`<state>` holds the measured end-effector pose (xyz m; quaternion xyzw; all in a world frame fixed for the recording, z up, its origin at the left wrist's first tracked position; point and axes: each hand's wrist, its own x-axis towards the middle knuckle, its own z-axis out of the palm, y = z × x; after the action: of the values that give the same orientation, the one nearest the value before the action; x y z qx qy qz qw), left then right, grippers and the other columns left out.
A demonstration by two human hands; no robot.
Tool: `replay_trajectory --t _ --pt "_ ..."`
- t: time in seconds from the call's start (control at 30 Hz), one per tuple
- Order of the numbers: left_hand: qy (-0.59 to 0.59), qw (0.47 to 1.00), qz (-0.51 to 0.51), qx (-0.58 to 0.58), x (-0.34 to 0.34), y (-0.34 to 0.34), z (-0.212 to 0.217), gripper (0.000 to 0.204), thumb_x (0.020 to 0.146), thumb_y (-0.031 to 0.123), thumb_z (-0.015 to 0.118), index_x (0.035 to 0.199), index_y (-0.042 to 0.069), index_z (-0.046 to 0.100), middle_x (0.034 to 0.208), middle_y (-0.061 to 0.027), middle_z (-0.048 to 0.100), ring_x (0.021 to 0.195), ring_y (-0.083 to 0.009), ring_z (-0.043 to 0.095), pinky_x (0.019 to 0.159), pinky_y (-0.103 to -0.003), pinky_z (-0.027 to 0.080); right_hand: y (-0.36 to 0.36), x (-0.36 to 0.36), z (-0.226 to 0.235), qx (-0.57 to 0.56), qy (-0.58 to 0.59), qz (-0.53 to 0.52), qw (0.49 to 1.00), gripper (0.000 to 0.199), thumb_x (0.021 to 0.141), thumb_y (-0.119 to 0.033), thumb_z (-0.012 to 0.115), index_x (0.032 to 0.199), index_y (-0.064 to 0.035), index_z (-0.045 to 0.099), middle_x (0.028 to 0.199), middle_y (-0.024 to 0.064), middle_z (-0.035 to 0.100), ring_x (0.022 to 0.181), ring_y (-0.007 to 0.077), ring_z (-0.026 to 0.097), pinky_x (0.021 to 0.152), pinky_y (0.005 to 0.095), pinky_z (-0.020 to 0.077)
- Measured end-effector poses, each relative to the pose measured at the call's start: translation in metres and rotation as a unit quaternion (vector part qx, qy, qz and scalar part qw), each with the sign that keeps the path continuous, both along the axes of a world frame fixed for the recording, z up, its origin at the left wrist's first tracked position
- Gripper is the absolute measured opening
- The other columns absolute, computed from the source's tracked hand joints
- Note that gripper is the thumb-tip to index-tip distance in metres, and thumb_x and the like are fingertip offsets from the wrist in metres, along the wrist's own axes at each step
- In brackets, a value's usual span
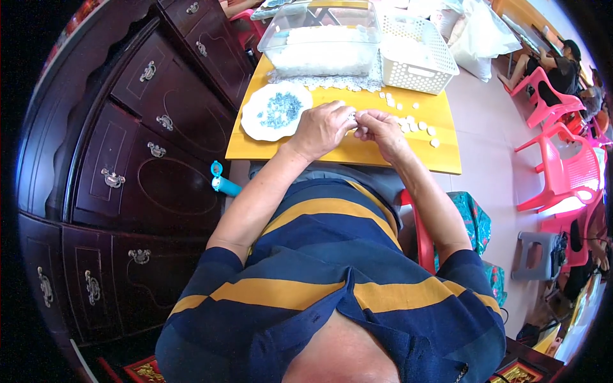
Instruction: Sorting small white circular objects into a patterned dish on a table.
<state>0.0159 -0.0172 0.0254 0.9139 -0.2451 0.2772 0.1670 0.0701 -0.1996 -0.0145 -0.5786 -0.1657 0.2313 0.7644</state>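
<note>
Fingers (368,119) of both hands meet tip to tip over the yellow table (418,158), pinching a small pale piece (352,116). It's mostly hidden and too small for me to identify. I see the left hand (322,129) palm-down with knuckles up, fingers curled in. I have the right hand (381,132) coming from the other side, thumb and index pressed together at the same spot.

Left of the fingers: white scalloped plate (256,129), blue bits (281,110) heaped in its middle, left hand just beside its rim. Right of the fingers: loose round white pieces (414,127) scattered on the tabletop, nearest ones close to the right hand. Beyond the fingers: clear plastic bin (319,54) with whitish contents I can't make out, sitting on a lacy mat (329,83). White perforated basket (418,80) stands beside the bin, farther out and to the right. Nearer than the fingers, off to the left below tabletop level, I get a turquoise bottle (227,186), tilted, lid flipped up.
</note>
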Motion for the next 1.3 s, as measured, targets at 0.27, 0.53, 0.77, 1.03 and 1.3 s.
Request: replay_trajectory --t 0.27,0.53,0.77,1.03,1.3 --pt "-0.075 0.997 -0.033 -0.013 0.007 -0.001 -0.002 0.015 0.088 0.022 0.066 0.087 0.008 0.061 0.076 -0.0095 0.059 0.07 -0.0281 0.065 0.06 -0.037 0.053 0.001 -0.001 0.002 -0.008 -0.021 -0.032 0.999 0.021 0.097 -0.023 0.062 0.093 -0.0052 0.071 0.082 0.0024 0.071 0.068 0.0074 0.06 0.063 0.0222 0.0464" --pt "0.09 0.991 0.017 -0.098 0.01 0.014 -0.004 0.022 0.086 0.021 0.068 0.103 0.009 0.072 0.09 -0.0111 0.069 0.08 -0.0302 0.068 0.07 -0.04 0.054 -0.02 0.015 0.012 -0.243 -0.221 -0.071 0.942 0.03 0.091 -0.029 0.059 0.087 -0.002 0.072 0.077 0.0089 0.072 0.068 0.0171 0.066 0.066 0.031 0.052" --pt "0.127 0.986 0.1 0.028 0.031 0.024 -0.019 0.012 0.087 0.019 0.064 0.087 0.012 0.073 0.086 -0.0081 0.068 0.081 -0.0294 0.067 0.072 -0.042 0.054 -0.038 0.013 0.014 -0.532 -0.359 -0.083 0.763 0.03 0.084 -0.032 0.057 0.086 -0.0076 0.075 0.083 0.0201 0.071 0.082 0.0373 0.069 0.078 0.0468 0.0548" --pt "0.15 0.983 0.04 0.095 0.047 0.018 -0.021 0.011 0.086 0.021 0.066 0.083 0.012 0.072 0.086 -0.0075 0.068 0.084 -0.0287 0.067 0.073 -0.042 0.054 -0.065 0.022 0.022 -0.603 -0.329 -0.14 0.713 0.028 0.084 -0.031 0.058 0.093 -0.0098 0.074 0.089 0.0209 0.071 0.087 0.0385 0.069 0.08 0.0482 0.0553" --pt "0.16 0.968 0.037 0.192 0.069 0.019 -0.028 0.014 0.086 0.016 0.059 0.082 0.005 0.068 0.086 -0.0132 0.068 0.086 -0.0318 0.067 0.075 -0.045 0.054 -0.044 0.017 0.015 -0.532 -0.429 -0.229 0.693 0.017 0.086 -0.023 0.062 0.085 -0.0091 0.071 0.078 0.0194 0.07 0.073 0.0352 0.07 0.068 0.0451 0.056"
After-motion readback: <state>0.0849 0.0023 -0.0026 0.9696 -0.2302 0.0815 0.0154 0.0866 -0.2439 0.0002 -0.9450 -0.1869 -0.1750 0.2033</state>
